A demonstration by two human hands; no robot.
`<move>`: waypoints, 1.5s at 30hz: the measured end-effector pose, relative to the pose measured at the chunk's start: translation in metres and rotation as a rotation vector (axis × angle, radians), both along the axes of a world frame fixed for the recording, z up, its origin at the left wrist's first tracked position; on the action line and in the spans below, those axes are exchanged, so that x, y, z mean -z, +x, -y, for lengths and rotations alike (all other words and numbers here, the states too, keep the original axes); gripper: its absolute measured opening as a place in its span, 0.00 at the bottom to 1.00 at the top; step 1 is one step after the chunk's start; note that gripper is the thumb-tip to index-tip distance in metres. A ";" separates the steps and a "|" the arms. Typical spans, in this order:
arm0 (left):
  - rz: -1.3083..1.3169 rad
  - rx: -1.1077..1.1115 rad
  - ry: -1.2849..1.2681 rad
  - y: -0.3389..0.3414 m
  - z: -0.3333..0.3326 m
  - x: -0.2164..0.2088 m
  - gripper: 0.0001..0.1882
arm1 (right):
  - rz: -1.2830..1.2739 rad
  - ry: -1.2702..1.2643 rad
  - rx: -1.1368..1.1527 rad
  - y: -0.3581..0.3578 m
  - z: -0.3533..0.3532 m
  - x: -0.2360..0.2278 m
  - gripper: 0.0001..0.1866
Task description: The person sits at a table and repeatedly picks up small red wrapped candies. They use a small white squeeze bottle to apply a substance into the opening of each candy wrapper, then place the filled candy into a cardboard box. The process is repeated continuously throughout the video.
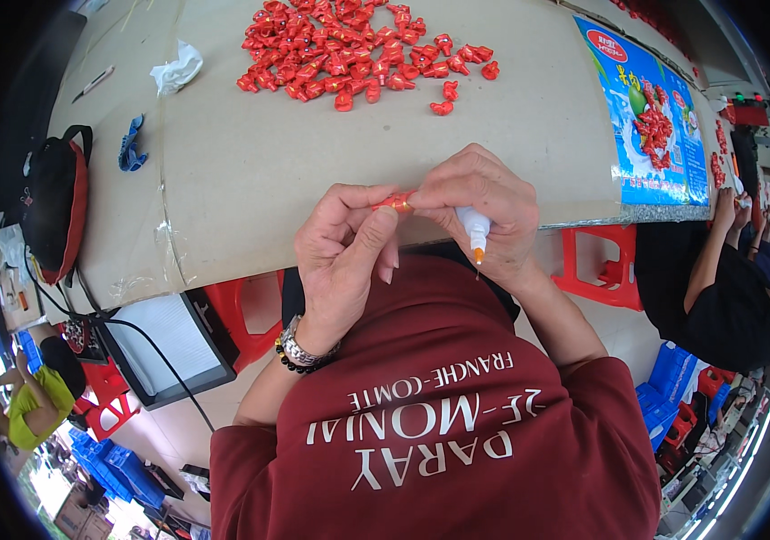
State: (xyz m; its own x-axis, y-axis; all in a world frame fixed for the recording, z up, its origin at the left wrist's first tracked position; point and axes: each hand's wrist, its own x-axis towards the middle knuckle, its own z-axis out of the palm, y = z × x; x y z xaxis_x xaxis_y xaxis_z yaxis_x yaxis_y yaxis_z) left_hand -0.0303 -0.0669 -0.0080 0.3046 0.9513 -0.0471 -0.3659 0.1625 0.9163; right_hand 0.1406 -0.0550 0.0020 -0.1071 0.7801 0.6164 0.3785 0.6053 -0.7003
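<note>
Pinching a red trinket (392, 202), left hand (349, 247) and right hand (491, 202) steady it; the latter's clasped marker (474, 226), tip toward six o'clock, could smear the shirt (412, 315) if lowered.

This is a workshop: small red pieces (331, 56) heaped on a worktable (232, 180), red stools (626, 256), blue crates (670, 373), other people (738, 310) nearby.

On the table (250, 180), heaped pieces (338, 61) lie between a bag (54, 209) and a poster (621, 135).
</note>
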 end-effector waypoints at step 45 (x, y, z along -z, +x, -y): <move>-1.058 -0.050 0.803 0.026 -0.083 -0.023 0.11 | -0.031 -0.433 0.983 0.175 -0.007 0.003 0.06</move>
State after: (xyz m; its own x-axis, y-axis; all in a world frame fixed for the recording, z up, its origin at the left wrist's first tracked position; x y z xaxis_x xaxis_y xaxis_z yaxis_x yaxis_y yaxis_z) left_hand -0.0043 0.0160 0.0145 0.4339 0.8350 0.3384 0.5881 -0.5471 0.5957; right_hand 0.3155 -0.0480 -0.0006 0.6977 0.6682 0.2583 0.5423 -0.2572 -0.7998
